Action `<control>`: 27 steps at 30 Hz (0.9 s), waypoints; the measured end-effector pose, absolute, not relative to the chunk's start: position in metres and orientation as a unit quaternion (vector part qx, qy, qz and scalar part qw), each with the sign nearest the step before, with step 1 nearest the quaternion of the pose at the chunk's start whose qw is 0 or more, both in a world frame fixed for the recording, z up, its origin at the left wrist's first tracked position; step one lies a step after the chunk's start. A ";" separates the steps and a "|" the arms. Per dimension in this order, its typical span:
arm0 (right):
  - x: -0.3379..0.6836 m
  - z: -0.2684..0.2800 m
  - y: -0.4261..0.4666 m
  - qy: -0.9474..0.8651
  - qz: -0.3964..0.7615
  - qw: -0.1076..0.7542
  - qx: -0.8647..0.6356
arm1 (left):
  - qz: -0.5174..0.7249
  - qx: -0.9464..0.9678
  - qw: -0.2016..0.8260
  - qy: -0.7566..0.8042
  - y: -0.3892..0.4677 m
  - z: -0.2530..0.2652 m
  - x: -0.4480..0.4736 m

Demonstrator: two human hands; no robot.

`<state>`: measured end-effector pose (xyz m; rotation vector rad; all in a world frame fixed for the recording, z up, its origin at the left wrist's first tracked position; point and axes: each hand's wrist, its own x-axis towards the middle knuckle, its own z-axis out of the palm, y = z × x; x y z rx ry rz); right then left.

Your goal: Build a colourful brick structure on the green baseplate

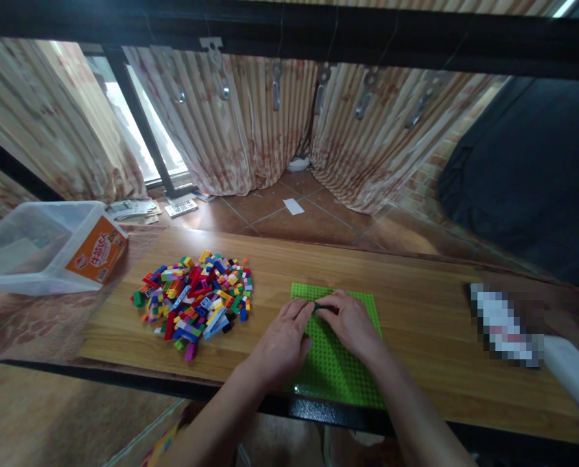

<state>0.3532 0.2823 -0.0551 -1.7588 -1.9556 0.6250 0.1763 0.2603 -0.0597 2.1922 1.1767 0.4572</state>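
A bright green studded baseplate lies near the front edge of the wooden table. Over its upper part, a small dark green toy brick shows between my fingertips. My right hand is closed on this brick from the right, with thumb and index finger at it. From the left, my left hand reaches over the plate, its fingers stretched toward the brick and its thumb apart below them. The index fingertip is at the brick's left end. The fingers hide much of the brick, and I cannot tell whether it sits on the studs.
A heap of mixed toy bricks spreads on the table to the left. Beyond it stands a clear plastic bin with an orange label. A blurred-out item lies at the right, beside a white object.
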 end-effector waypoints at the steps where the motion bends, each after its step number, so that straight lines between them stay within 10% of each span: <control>1: 0.353 -0.055 0.283 -0.706 0.226 0.216 -0.635 | 0.168 0.829 0.290 0.448 0.260 -0.061 0.178; 27: 0.359 -0.067 0.287 -0.687 0.254 0.267 -0.626 | 0.116 0.842 0.213 0.481 0.256 -0.066 0.195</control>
